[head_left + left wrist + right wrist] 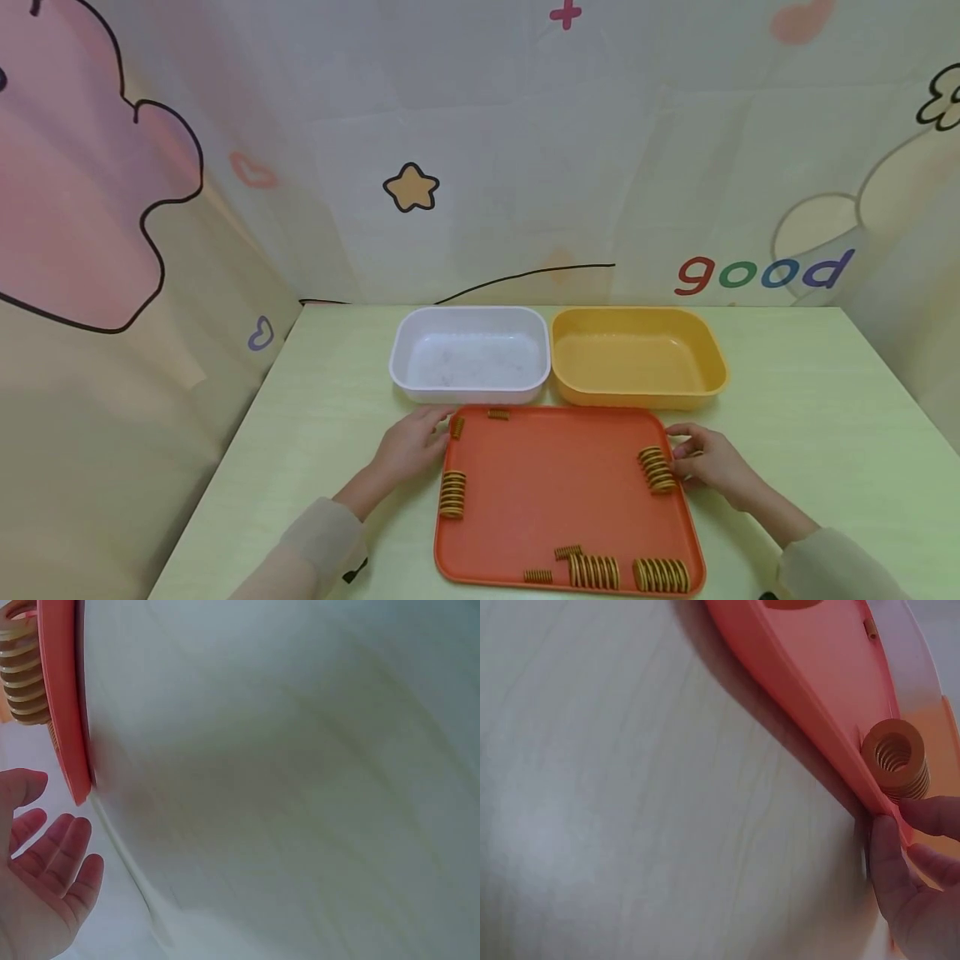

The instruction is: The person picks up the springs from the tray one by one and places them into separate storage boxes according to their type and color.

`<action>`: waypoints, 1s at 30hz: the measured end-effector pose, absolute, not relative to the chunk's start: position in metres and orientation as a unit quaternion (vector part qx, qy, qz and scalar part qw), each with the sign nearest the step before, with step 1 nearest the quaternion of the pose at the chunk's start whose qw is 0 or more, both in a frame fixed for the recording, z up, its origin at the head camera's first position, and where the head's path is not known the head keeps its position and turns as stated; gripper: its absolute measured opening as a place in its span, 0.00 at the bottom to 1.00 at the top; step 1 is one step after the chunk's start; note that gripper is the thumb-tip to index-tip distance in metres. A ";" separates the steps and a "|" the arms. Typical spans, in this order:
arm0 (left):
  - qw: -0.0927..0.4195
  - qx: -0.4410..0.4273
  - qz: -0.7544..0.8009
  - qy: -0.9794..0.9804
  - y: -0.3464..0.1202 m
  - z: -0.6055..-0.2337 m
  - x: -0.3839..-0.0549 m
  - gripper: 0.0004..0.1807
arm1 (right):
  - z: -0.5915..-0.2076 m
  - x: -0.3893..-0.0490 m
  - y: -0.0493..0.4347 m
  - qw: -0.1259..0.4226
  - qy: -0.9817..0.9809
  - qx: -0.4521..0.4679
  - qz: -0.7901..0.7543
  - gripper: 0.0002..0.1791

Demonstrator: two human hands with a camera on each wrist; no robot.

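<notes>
Orange tray (555, 492): btw L hand (408, 446) & R hand (714, 467); raised edge (791, 697) prob. keeps springs (594, 572) in
R hand: pinching tray edge, prob. steadying
L hand: fingers loose, by opp. edge

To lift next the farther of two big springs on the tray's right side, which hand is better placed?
Probably the right hand: it is at the right rim of the tray, close beside that big spring. The left hand is at the opposite side.
</notes>
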State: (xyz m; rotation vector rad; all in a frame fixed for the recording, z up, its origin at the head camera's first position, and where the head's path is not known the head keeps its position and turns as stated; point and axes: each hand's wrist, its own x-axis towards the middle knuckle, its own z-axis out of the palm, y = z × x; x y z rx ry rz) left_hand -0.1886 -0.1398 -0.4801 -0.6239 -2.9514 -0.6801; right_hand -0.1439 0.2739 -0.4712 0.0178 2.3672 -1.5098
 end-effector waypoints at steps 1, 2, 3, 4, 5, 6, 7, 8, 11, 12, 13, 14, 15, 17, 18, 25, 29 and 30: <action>0.024 -0.202 -0.219 -0.954 -0.139 -0.480 -0.189 0.21 | -0.471 -0.143 0.274 0.166 0.831 0.007 -0.531 0.30; 0.024 -0.204 -0.217 -0.954 -0.138 -0.480 -0.189 0.21 | -0.471 -0.143 0.274 0.166 0.830 0.007 -0.532 0.30; 0.026 -0.207 -0.215 -0.954 -0.137 -0.480 -0.189 0.21 | -0.471 -0.142 0.273 0.167 0.830 0.006 -0.532 0.31; 0.028 -0.210 -0.214 -0.954 -0.136 -0.481 -0.189 0.22 | -0.471 -0.141 0.273 0.166 0.830 0.010 -0.532 0.31; 0.031 -0.214 -0.212 -0.953 -0.136 -0.481 -0.189 0.22 | -0.471 -0.141 0.273 0.165 0.831 0.014 -0.532 0.32; 0.033 -0.218 -0.211 -0.952 -0.135 -0.481 -0.189 0.22 | -0.471 -0.140 0.272 0.164 0.832 0.015 -0.530 0.33; 0.036 -0.223 -0.210 -0.951 -0.134 -0.481 -0.189 0.22 | -0.471 -0.139 0.272 0.163 0.834 0.016 -0.527 0.33; 0.039 -0.228 -0.208 -0.951 -0.134 -0.481 -0.189 0.21 | -0.472 -0.138 0.272 0.162 0.836 0.017 -0.523 0.34; 0.041 -0.236 -0.200 -0.950 -0.132 -0.483 -0.189 0.21 | -0.472 -0.133 0.271 0.162 0.843 0.024 -0.513 0.35; 0.041 -0.236 -0.198 -0.950 -0.132 -0.483 -0.190 0.21 | -0.472 -0.132 0.270 0.163 0.845 0.025 -0.509 0.35; 0.042 -0.237 -0.196 -0.951 -0.132 -0.484 -0.190 0.21 | -0.472 -0.130 0.270 0.164 0.846 0.024 -0.506 0.35; 0.041 -0.235 -0.194 -0.952 -0.131 -0.484 -0.190 0.21 | -0.472 -0.128 0.270 0.165 0.848 0.023 -0.504 0.36; 0.043 -0.235 -0.194 -0.951 -0.131 -0.484 -0.190 0.21 | -0.471 -0.127 0.270 0.167 0.849 0.024 -0.501 0.36; 0.045 -0.234 -0.193 -0.952 -0.131 -0.485 -0.190 0.21 | -0.470 -0.124 0.269 0.172 0.849 0.024 -0.500 0.36; 0.046 -0.234 -0.194 -0.952 -0.131 -0.485 -0.190 0.21 | -0.470 -0.123 0.269 0.175 0.848 0.025 -0.499 0.37; 0.055 -0.239 -0.198 -0.949 -0.130 -0.486 -0.189 0.20 | -0.469 -0.114 0.270 0.201 0.843 0.033 -0.498 0.38; 0.059 -0.240 -0.194 -0.949 -0.130 -0.486 -0.189 0.20 | -0.471 -0.111 0.271 0.203 0.841 0.032 -0.501 0.37; 0.060 -0.241 -0.193 -0.949 -0.131 -0.486 -0.189 0.20 | -0.472 -0.110 0.271 0.203 0.840 0.034 -0.502 0.37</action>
